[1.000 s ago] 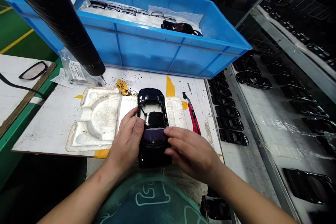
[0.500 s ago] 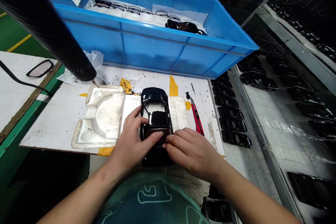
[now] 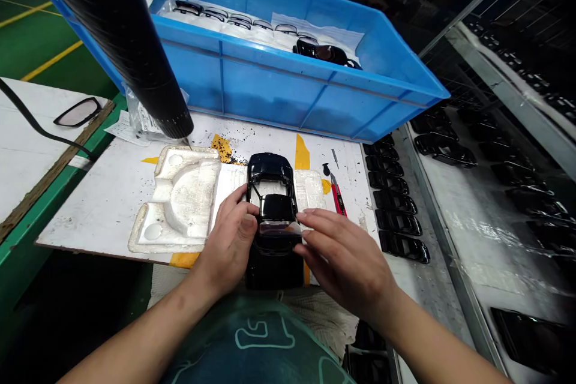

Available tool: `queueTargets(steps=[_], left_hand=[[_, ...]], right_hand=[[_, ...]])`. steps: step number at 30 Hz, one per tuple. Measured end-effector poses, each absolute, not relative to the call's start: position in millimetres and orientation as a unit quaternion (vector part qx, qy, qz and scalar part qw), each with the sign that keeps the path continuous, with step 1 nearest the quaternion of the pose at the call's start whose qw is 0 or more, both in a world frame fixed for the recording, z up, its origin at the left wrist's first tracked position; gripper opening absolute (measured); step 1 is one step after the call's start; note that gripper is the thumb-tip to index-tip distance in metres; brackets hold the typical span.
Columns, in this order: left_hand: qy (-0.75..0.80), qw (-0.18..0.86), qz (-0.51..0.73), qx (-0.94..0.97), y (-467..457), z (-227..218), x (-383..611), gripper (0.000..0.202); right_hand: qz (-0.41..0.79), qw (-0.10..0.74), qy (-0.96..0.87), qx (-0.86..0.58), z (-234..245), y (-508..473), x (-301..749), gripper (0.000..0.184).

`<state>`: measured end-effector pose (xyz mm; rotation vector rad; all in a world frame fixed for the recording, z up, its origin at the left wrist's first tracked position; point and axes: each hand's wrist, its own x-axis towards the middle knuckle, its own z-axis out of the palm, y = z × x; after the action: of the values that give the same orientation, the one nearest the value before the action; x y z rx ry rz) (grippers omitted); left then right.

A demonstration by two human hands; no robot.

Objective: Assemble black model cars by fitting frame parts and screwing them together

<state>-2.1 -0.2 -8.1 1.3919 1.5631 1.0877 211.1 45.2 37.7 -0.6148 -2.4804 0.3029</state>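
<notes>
A glossy black model car body (image 3: pixel 275 207) lies lengthwise before me, partly over a white foam block (image 3: pixel 310 189). My left hand (image 3: pixel 230 243) grips its left side, thumb bent inward over the edge. Across the opening behind its roof sits a clear, dark-tinted window piece (image 3: pixel 279 228). My right hand (image 3: pixel 344 255) is at the car's right side, fingers stretched and slightly apart, their tips by the end of that window piece. Whether they touch it I cannot tell. Left of the car rests a shaped white foam cradle (image 3: pixel 186 204).
Behind stands a blue crate (image 3: pixel 270 84) holding dark-framed window pieces. A black cylindrical tool (image 3: pixel 157 84) hangs at upper left, its thin tip above the foam. A red utility knife (image 3: pixel 338 195) lies right, beside a row of black car bodies (image 3: pixel 398 222).
My right fingers have straightened and spread from their curled position at the window piece. The left thumb has drawn back from it to the car's side. The view has shifted slightly.
</notes>
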Motion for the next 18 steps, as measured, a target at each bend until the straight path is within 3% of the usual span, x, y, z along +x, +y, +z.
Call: queueTargets(steps=[5, 8, 12, 18], left_hand=[[0.634, 0.355, 0.407, 0.553, 2.8, -5.5, 2.0, 0.032], [0.648, 0.329, 0.391, 0.565, 3.4, -5.9, 3.1, 0.022], [0.648, 0.338, 0.391, 0.56, 3.6, -6.2, 2.6, 0.023], [0.639, 0.35, 0.401, 0.554, 3.8, -8.6, 0.8, 0.028]], right_hand=[[0.137, 0.199, -0.956, -0.164, 13.5, 23.9, 222.7, 0.041], [0.142, 0.214, -0.948, -0.186, 5.1, 16.9, 229.5, 0.052], [0.16, 0.235, -0.918, -0.277, 0.2, 17.8, 229.8, 0.069], [0.134, 0.205, -0.933, -0.265, 2.1, 20.7, 201.6, 0.086]])
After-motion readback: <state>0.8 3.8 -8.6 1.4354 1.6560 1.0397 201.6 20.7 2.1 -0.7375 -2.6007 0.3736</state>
